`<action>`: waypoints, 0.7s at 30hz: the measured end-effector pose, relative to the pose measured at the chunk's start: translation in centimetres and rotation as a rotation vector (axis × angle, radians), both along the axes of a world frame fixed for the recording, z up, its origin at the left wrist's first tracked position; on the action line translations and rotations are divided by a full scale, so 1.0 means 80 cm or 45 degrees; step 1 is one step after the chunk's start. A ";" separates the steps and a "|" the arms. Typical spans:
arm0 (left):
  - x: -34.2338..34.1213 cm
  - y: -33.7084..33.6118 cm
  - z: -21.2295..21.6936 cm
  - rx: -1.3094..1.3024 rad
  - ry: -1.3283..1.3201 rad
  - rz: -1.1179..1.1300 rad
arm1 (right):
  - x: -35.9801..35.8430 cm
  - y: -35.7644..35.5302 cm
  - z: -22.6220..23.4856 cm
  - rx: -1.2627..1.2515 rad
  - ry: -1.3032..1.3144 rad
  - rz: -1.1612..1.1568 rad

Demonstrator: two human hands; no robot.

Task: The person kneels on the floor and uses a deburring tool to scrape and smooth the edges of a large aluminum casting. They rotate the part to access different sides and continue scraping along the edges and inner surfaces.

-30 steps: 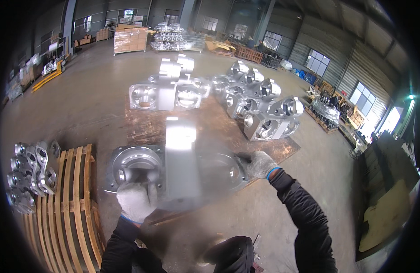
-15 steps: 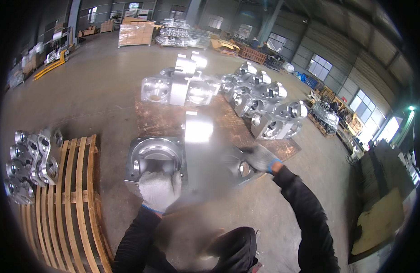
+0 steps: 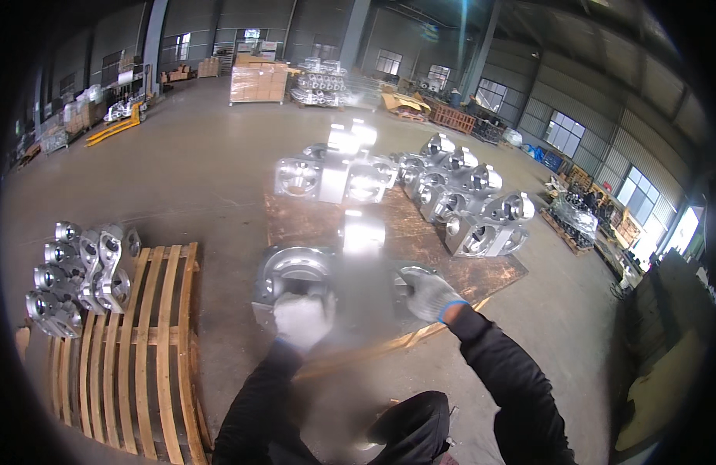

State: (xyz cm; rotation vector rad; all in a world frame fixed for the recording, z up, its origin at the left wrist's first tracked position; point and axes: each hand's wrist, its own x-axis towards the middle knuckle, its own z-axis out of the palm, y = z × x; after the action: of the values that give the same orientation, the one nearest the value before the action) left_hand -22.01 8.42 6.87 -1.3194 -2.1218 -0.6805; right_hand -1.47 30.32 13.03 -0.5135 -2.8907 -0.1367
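A large shiny metal casting (image 3: 339, 275) with round bores is held in front of me, blurred by motion, above a brown board (image 3: 420, 232) on the floor. My left hand (image 3: 302, 320), in a white glove, grips its near left side. My right hand (image 3: 428, 293), in a grey glove with a blue cuff, grips its right side. Both sleeves are black. Beyond it, several similar castings (image 3: 466, 203) stand in rows on the board.
A wooden pallet (image 3: 137, 341) lies at the left with several smaller metal parts (image 3: 79, 275) on its far end. Stacked boxes (image 3: 257, 81) and more pallets stand far back in the hall. Dark crates (image 3: 668, 341) sit at the right.
The casting has moved with both hands, closer to the rows on the board. My view has shifted, so the pallet now sits lower left.
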 end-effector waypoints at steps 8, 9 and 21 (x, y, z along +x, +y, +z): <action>0.041 -0.022 -0.007 0.065 -0.002 0.007 | 0.038 -0.041 0.093 -0.255 -0.078 -0.396; 0.047 -0.021 -0.006 0.091 0.027 0.023 | 0.035 -0.052 0.092 -0.264 -0.002 -0.324; 0.034 -0.024 -0.030 0.197 -0.110 -0.305 | -0.053 0.001 0.040 -0.473 -0.118 0.059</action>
State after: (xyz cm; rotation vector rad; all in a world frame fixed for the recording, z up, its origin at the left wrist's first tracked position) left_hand -19.30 6.52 4.47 -1.4942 -1.9492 -0.9962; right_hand -5.73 30.41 16.23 -0.5100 -3.0269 0.4010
